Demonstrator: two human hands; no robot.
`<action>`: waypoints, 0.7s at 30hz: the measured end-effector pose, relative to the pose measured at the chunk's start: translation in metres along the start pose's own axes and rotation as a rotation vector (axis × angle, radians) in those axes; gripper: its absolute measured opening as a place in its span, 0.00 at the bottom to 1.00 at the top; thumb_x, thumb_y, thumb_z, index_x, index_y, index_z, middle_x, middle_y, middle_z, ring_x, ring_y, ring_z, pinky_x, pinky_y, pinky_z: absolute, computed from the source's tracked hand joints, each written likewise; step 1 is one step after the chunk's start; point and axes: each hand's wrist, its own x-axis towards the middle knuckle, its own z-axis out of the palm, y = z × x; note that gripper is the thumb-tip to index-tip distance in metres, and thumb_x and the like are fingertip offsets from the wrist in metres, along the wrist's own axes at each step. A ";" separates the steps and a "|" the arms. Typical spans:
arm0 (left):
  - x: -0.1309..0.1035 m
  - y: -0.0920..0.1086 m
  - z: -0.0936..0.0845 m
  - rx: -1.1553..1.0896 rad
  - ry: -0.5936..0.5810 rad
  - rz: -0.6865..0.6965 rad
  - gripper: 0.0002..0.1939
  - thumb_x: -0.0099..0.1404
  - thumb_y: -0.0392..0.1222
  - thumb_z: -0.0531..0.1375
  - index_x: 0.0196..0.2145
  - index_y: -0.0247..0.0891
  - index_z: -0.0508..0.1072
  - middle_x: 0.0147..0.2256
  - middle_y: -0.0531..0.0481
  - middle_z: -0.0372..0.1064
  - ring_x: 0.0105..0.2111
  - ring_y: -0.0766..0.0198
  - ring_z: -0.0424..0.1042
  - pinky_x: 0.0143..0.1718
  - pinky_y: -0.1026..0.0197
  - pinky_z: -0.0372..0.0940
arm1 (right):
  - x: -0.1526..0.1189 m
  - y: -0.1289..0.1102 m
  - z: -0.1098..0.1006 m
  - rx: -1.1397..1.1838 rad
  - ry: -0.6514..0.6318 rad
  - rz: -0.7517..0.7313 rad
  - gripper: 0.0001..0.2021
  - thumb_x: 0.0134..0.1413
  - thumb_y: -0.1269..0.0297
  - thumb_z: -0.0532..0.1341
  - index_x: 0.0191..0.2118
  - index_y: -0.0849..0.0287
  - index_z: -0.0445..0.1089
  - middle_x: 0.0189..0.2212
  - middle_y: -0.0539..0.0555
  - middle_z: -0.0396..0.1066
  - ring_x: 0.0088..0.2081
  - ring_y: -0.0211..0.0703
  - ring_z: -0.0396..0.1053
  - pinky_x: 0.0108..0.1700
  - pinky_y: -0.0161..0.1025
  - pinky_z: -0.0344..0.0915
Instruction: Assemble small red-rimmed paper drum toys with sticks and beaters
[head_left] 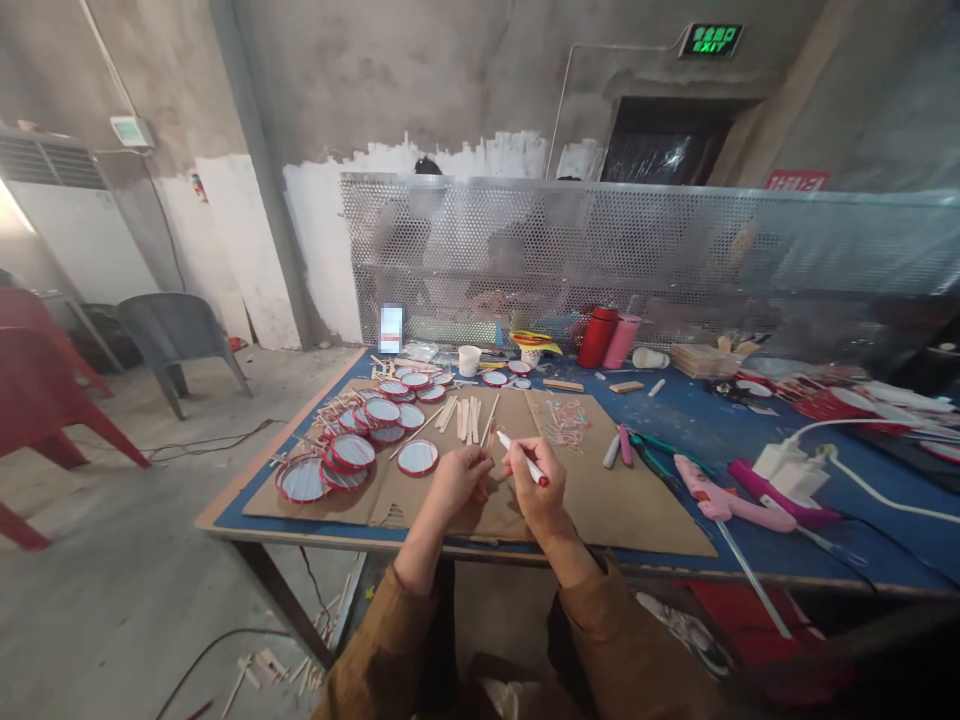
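A white marker with a red end (529, 463) slants through the fingers of my right hand (541, 485), which is closed around it. Close beside it, my left hand (459, 482) has its fingers pinched together; what they hold is too small to make out. Both hands are over a sheet of brown cardboard (592, 505). Just beyond them lie several flat wooden sticks (469, 419) and a loose heap of small coloured bands (568, 422). A round white disc with a red rim (418, 458) lies left of my left hand, and more such discs (352, 451) are piled farther left.
Right of the cardboard are a pink glue gun (727, 497), green-handled pliers (660, 455) and a power strip (784, 495) with plugged-in chargers. Red and pink bottles (598, 338) and a paper cup (469, 360) stand along the back, before a perforated metal screen (480, 240).
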 end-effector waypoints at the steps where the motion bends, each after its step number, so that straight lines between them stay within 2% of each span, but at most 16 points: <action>1: 0.000 0.000 0.000 -0.002 -0.002 -0.003 0.08 0.57 0.44 0.54 0.24 0.38 0.62 0.13 0.57 0.61 0.13 0.69 0.63 0.15 0.70 0.56 | 0.000 0.000 0.000 0.000 -0.010 -0.003 0.09 0.58 0.59 0.55 0.31 0.58 0.64 0.23 0.50 0.69 0.23 0.37 0.69 0.27 0.34 0.66; 6: 0.000 -0.002 0.000 0.017 -0.013 0.040 0.10 0.58 0.46 0.54 0.24 0.38 0.63 0.14 0.56 0.62 0.13 0.69 0.64 0.15 0.70 0.55 | 0.000 0.005 0.002 -0.003 0.000 -0.008 0.08 0.58 0.59 0.55 0.33 0.58 0.65 0.24 0.51 0.70 0.24 0.38 0.70 0.27 0.34 0.67; 21: 0.002 -0.005 0.000 0.018 0.002 0.029 0.12 0.57 0.48 0.55 0.23 0.38 0.61 0.14 0.57 0.61 0.14 0.69 0.64 0.15 0.70 0.56 | 0.002 0.006 0.002 -0.045 -0.052 -0.008 0.08 0.57 0.60 0.55 0.32 0.57 0.65 0.24 0.52 0.71 0.25 0.39 0.70 0.27 0.33 0.66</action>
